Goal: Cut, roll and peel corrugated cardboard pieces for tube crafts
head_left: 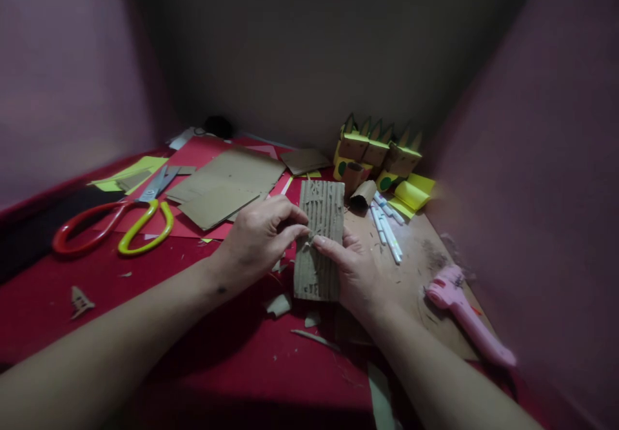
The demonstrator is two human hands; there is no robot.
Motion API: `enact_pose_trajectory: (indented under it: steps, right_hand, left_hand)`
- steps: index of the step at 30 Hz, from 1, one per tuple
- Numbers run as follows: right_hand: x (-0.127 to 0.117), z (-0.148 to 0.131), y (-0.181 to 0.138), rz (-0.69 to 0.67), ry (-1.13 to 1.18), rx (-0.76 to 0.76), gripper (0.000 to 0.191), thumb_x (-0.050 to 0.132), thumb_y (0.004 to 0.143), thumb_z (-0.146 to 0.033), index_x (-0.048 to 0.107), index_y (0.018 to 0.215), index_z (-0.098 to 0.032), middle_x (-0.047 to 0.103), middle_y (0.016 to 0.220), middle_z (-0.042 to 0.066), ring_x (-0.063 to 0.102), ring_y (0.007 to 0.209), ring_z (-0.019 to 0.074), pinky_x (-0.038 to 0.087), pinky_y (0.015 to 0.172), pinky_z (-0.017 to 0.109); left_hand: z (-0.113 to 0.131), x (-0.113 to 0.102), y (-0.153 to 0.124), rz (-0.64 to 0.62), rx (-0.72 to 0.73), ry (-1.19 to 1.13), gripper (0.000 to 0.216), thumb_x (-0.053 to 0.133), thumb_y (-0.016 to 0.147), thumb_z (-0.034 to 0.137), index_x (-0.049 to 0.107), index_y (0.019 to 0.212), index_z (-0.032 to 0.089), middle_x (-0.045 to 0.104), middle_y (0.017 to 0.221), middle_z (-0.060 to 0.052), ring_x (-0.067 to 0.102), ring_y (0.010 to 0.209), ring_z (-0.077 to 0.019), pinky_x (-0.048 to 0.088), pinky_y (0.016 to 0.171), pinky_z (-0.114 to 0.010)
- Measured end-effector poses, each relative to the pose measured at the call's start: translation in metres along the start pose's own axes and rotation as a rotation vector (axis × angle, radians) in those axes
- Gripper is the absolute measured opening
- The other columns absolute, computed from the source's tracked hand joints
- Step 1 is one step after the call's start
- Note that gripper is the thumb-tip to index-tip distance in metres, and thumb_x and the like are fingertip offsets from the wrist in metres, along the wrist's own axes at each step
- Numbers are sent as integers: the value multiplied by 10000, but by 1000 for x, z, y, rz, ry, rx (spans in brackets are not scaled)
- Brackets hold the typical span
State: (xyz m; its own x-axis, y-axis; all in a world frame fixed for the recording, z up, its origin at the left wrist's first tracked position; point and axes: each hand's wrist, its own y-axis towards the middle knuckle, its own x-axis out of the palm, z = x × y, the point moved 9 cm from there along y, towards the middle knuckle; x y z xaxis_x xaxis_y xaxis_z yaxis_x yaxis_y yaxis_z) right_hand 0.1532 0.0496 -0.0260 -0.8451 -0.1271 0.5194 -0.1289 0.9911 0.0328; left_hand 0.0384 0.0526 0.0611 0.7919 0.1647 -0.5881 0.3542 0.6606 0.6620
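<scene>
While the right hand [365, 282] holds the card [316, 272] by its right side, thumb on top, the ridged side faces up, maybe so the left hand [261, 224] can get at it. The left finger and thumb sit close together by the ridges, but I cannot tell if they pinch anything. The card is above the red cloth [271, 385]. Torn bits [279, 305] lie just below. The scissors [153, 188], markers [389, 238] and glue gun [461, 312] lie off to the sides, perhaps to leave room.
</scene>
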Motion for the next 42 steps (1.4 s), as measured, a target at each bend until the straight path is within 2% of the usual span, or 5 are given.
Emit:
enact_pose_trajectory:
  steps: [4,18,27,38,42]
  right_hand:
    - [2,2,-1,-11,11,18,237,763,675,-242,704,904,-222,721,788,-21,627,626,124,524,640,272]
    - [2,-5,-2,-17,-26,-23,198,724,738,-251,697,934,-243,712,824,-13,633,663,143,537,677,308]
    - [3,2,-3,-14,-19,23,198,730,702,-242,685,894,-225,703,758,-16,638,642,152,542,690,328]
    - [-11,-10,7,101,9,-11,267,727,651,-220,660,908,-196,695,694,-3,648,602,178,566,699,376]
    - [-13,-10,8,119,25,-6,274,725,637,-219,658,901,-189,695,687,8,661,625,197,571,714,393]
  left_hand:
    - [-4,3,0,-38,-69,-50,97,630,818,142,655,725,157,607,661,8,556,609,-123,426,578,-241]
    - [15,-3,0,18,135,-6,112,527,908,178,613,836,187,597,810,-35,572,741,-157,462,663,-278]
    - [12,10,-9,-3,231,295,165,421,920,164,528,795,167,532,758,-39,517,641,-165,409,560,-284]
    - [15,-6,1,-85,95,-65,147,466,922,211,518,784,201,527,740,-21,496,668,-157,416,610,-290]
    - [6,-3,3,-159,47,-98,299,470,931,269,510,646,190,487,632,2,450,579,-128,382,551,-276]
